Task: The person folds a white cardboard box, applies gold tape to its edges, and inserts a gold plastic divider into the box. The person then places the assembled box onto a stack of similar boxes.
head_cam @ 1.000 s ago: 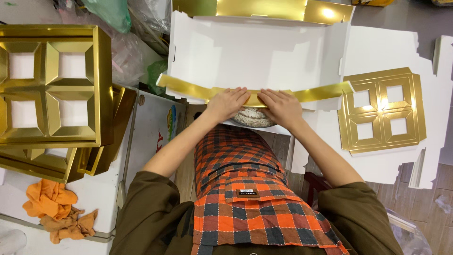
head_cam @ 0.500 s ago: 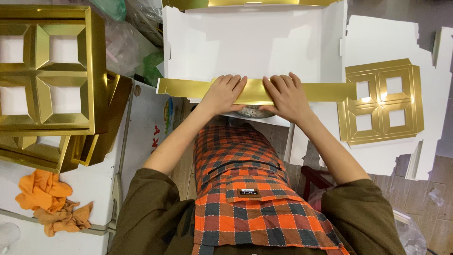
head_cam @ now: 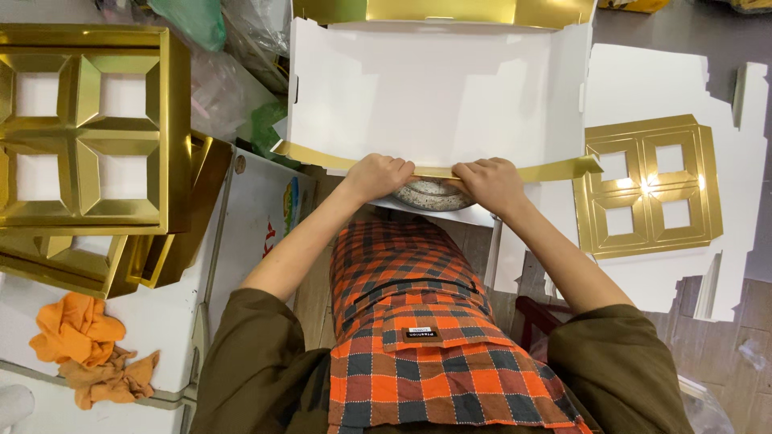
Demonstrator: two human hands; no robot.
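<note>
A large white cardboard sheet [head_cam: 438,96] with gold edges lies flat in front of me. Its near gold flap [head_cam: 555,169] runs across the sheet's front edge. My left hand [head_cam: 378,177] and my right hand [head_cam: 486,182] both pinch this flap near its middle, fingers curled over it, the two hands a short gap apart. Under the flap, between my hands, a round grey speckled object [head_cam: 430,195] shows partly. My orange plaid apron [head_cam: 410,321] fills the lower middle.
A stack of gold four-window box inserts [head_cam: 84,133] stands at left. A flat gold four-window insert [head_cam: 647,185] lies on white cardboard blanks [head_cam: 667,273] at right. Orange cloths [head_cam: 80,345] lie at lower left. Plastic bags [head_cam: 209,24] sit at the top left.
The gold flap, pressed flat under both spread hands half a second ago, is now pinched by curled fingers and bent up along the sheet's front edge.
</note>
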